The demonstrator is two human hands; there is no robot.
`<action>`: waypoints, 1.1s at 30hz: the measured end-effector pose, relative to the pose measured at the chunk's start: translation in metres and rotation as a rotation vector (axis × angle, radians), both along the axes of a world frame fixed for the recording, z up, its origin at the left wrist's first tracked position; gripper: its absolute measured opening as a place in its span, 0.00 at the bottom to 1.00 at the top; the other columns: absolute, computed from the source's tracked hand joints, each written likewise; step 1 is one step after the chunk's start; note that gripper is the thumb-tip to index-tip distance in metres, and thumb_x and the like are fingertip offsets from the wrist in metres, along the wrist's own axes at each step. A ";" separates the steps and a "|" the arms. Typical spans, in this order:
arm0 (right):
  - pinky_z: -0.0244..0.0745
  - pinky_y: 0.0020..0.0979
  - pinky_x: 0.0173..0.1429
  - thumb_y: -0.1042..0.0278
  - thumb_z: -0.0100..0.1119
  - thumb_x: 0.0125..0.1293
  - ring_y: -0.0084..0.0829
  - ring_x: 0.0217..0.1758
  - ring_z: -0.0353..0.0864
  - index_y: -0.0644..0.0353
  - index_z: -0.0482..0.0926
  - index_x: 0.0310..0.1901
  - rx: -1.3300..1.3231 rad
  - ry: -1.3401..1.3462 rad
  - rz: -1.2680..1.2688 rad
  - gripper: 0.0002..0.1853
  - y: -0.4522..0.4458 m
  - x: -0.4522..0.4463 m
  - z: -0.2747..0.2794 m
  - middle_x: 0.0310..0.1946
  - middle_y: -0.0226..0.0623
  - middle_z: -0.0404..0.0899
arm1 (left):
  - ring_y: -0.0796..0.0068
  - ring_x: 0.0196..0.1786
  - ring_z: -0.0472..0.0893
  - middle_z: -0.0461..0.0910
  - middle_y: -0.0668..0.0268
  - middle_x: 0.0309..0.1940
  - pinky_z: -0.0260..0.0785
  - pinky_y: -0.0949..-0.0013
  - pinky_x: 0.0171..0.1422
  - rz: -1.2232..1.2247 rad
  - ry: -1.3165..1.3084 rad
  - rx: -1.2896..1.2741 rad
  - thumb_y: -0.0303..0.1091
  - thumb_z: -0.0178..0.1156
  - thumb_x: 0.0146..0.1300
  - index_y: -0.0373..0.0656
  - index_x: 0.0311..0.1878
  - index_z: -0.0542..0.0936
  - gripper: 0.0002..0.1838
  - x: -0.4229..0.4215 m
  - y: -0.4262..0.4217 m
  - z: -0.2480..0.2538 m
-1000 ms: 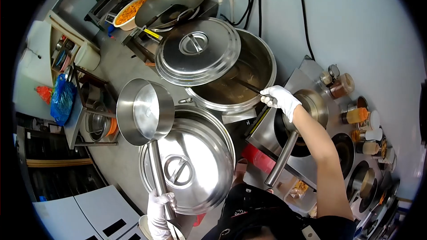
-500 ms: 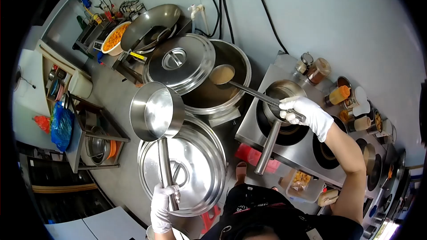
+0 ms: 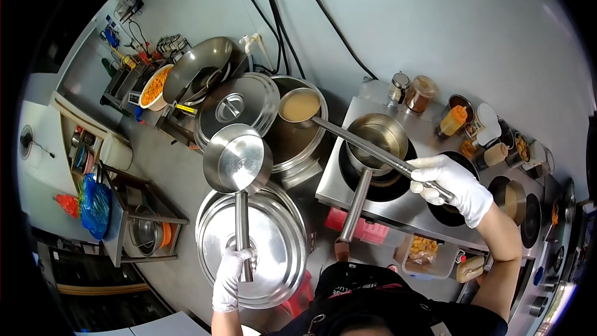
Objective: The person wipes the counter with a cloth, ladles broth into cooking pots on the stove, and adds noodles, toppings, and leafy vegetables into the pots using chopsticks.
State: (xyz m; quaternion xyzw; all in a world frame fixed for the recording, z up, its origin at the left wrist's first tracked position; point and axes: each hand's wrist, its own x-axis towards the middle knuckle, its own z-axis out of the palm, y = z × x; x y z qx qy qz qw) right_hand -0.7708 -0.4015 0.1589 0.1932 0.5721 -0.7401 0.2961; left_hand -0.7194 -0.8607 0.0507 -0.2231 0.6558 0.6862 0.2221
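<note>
My gloved left hand (image 3: 232,275) is closed around the handle of a steel saucepan (image 3: 236,160), held over the lower lidded pot (image 3: 217,280). A little liquid or a shiny reflection shows at its bottom; I cannot tell which. My gloved right hand (image 3: 457,188) grips the long handle of a ladle (image 3: 373,152). Cloudy, pale brown broth (image 3: 301,106) fills the ladle's bowl above a large stockpot (image 3: 295,154), partly covered by a steel lid (image 3: 237,112). Under the ladle's handle, a second saucepan (image 3: 380,126) rests on the cooktop, its handle toward me.
Jars (image 3: 421,93), a sauce bottle (image 3: 453,121) and other containers line the back of the cooktop (image 3: 329,183). A wok (image 3: 199,62) and a bowl of orange food (image 3: 155,87) stand at the far left. A metal rack (image 3: 149,218) stands left; a plastic bin (image 3: 423,260) sits below the cooktop.
The ladle of broth has risen from the stockpot, and my right hand has moved right and down. The left saucepan has shifted slightly right. The camera view has shifted too.
</note>
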 end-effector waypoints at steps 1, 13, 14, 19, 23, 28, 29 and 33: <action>0.61 0.21 0.16 0.74 0.51 0.68 0.18 0.15 0.68 0.70 0.71 0.56 0.022 0.004 -0.019 0.17 0.003 0.011 0.010 0.24 0.35 0.75 | 0.75 0.18 0.74 0.73 0.66 0.18 0.68 0.72 0.23 -0.041 -0.022 -0.036 0.24 0.59 0.54 0.39 0.34 0.74 0.05 -0.002 0.002 0.002; 0.57 0.19 0.16 0.81 0.60 0.58 0.16 0.13 0.64 0.70 0.73 0.59 0.011 0.082 -0.221 0.24 0.062 0.181 0.103 0.23 0.35 0.76 | 0.79 0.18 0.73 0.74 0.68 0.18 0.65 0.77 0.22 -0.290 -0.036 -0.260 0.28 0.59 0.56 0.37 0.29 0.77 0.05 -0.015 0.100 0.053; 0.56 0.19 0.16 0.80 0.61 0.58 0.16 0.13 0.64 0.70 0.73 0.58 0.011 0.033 -0.252 0.24 0.067 0.197 0.111 0.23 0.35 0.76 | 0.79 0.18 0.73 0.74 0.68 0.18 0.65 0.77 0.22 -0.315 -0.008 -0.247 0.28 0.59 0.56 0.37 0.29 0.76 0.04 -0.013 0.113 0.059; 0.59 0.19 0.16 0.79 0.64 0.59 0.16 0.16 0.66 0.69 0.72 0.60 -0.008 0.057 -0.290 0.25 0.106 0.281 0.116 0.25 0.35 0.78 | 0.79 0.19 0.73 0.74 0.67 0.19 0.66 0.76 0.23 -0.475 0.047 -0.237 0.26 0.58 0.55 0.34 0.31 0.77 0.04 0.001 0.179 0.078; 0.60 0.18 0.19 0.79 0.60 0.63 0.16 0.21 0.68 0.67 0.70 0.62 0.005 0.028 -0.329 0.25 0.136 0.350 0.116 0.28 0.33 0.76 | 0.75 0.18 0.73 0.74 0.65 0.19 0.67 0.74 0.23 -0.574 0.066 -0.213 0.24 0.59 0.54 0.31 0.34 0.77 0.06 0.023 0.238 0.070; 0.61 0.20 0.20 0.77 0.60 0.64 0.17 0.17 0.66 0.63 0.71 0.63 0.095 -0.045 -0.386 0.24 0.172 0.439 0.113 0.24 0.30 0.74 | 0.73 0.19 0.74 0.74 0.64 0.20 0.67 0.72 0.23 -0.765 -0.039 -0.136 0.24 0.62 0.53 0.34 0.33 0.75 0.06 0.064 0.319 0.067; 0.61 0.21 0.20 0.77 0.60 0.64 0.17 0.17 0.67 0.61 0.72 0.63 0.135 -0.072 -0.421 0.24 0.179 0.457 0.113 0.24 0.30 0.74 | 0.73 0.19 0.74 0.74 0.64 0.20 0.67 0.72 0.23 -0.806 -0.037 -0.132 0.24 0.62 0.53 0.34 0.33 0.75 0.07 0.073 0.336 0.064; 0.62 0.22 0.18 0.78 0.61 0.63 0.17 0.16 0.69 0.61 0.72 0.62 0.239 -0.098 -0.534 0.25 0.199 0.527 0.118 0.24 0.32 0.77 | 0.75 0.20 0.75 0.75 0.64 0.21 0.68 0.72 0.22 -0.963 -0.029 -0.159 0.25 0.63 0.54 0.34 0.34 0.75 0.07 0.106 0.408 0.071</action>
